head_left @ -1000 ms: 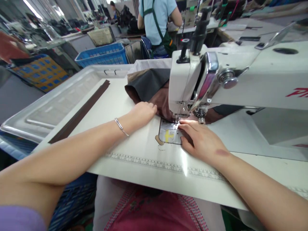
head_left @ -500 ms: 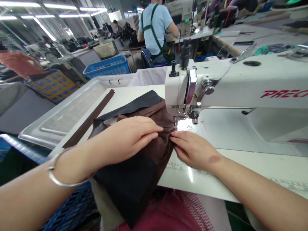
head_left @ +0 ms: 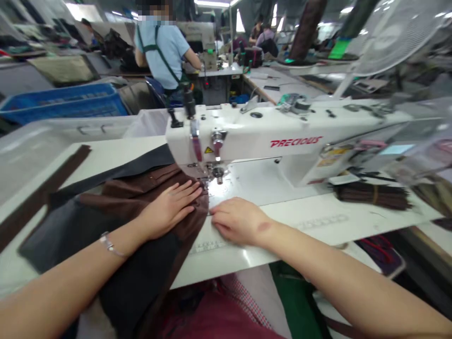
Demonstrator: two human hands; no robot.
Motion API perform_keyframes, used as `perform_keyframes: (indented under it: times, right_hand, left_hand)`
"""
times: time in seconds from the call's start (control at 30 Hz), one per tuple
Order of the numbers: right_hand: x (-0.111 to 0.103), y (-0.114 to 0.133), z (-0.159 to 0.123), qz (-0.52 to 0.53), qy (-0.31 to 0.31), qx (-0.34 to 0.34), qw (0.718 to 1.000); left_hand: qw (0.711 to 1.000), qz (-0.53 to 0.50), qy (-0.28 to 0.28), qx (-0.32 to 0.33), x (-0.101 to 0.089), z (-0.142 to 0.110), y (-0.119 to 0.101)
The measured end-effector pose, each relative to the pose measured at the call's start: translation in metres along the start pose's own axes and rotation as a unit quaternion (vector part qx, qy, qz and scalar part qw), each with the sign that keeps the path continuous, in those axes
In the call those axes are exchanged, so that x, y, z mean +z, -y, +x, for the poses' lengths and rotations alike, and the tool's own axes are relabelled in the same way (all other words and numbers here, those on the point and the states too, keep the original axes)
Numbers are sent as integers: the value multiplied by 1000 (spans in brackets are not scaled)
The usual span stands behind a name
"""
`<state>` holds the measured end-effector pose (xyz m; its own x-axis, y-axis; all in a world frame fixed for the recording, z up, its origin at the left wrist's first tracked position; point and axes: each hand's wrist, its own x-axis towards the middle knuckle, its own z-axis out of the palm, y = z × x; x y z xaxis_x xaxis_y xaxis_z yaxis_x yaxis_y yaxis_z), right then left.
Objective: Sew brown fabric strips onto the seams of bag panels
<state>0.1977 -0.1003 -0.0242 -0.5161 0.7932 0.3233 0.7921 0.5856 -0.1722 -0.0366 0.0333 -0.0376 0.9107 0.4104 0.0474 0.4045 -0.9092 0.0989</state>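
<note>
Brown and black fabric point(head_left: 116, 197) lies in folds across the sewing machine's bed, its right edge beside the needle. My left hand point(head_left: 173, 207) rests flat on the brown part, fingers stretched toward the presser foot point(head_left: 206, 183). My right hand point(head_left: 236, 219) is on the white bed just right of the fabric edge, its fingers curled together. Its fingertips are right by that edge; whether they pinch anything is hidden. Above both hands stands the white sewing machine point(head_left: 243, 136), with a light shining at the needle.
A brown strip point(head_left: 42, 193) lies on the left of the table. On the right sits a tied bundle of dark brown strips point(head_left: 374, 195). Behind the table are a clear plastic bin point(head_left: 67, 127) and a blue crate point(head_left: 67, 103). A person in a blue shirt point(head_left: 162, 56) works beyond.
The view has swung right, showing more of the machine. My left hand has moved forward, closer to the needle, and lies flatter with fingers spread. The fabric appears more spread out.
</note>
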Motion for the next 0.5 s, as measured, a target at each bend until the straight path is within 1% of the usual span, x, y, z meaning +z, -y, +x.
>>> perform_keyframes:
  times: [0.07,0.13,0.2,0.27,0.3,0.37,0.4,0.43,0.5]
  right_hand:
    - [-16,5,-21,-25,6,46,999]
    - [-34,2,-53,-68,-9,146,987]
    - [-54,-12,-97,-130,-39,284,949]
    - [-75,-37,-144,-189,-62,394,897]
    - [-84,-52,-166,-214,-68,438,871]
    - [-98,-80,-202,-252,-75,499,826]
    - [-101,-92,-215,-265,-77,516,811]
    - [-103,-101,-223,-275,-79,526,801]
    - [-100,-113,-228,-285,-77,527,797]
  left_hand:
    - [1000,4,-11,-2,6,0,5]
    - [1000,8,-17,2,12,1,8]
    - [1000,9,-19,6,16,1,11]
    - [1000,10,-23,9,18,1,12]
    - [1000,12,-24,9,18,1,13]
    - [999,20,-26,7,19,1,14]
    - [999,23,-26,6,19,1,14]
    - [999,25,-27,6,19,0,14]
    - [999,26,-30,5,19,0,13]
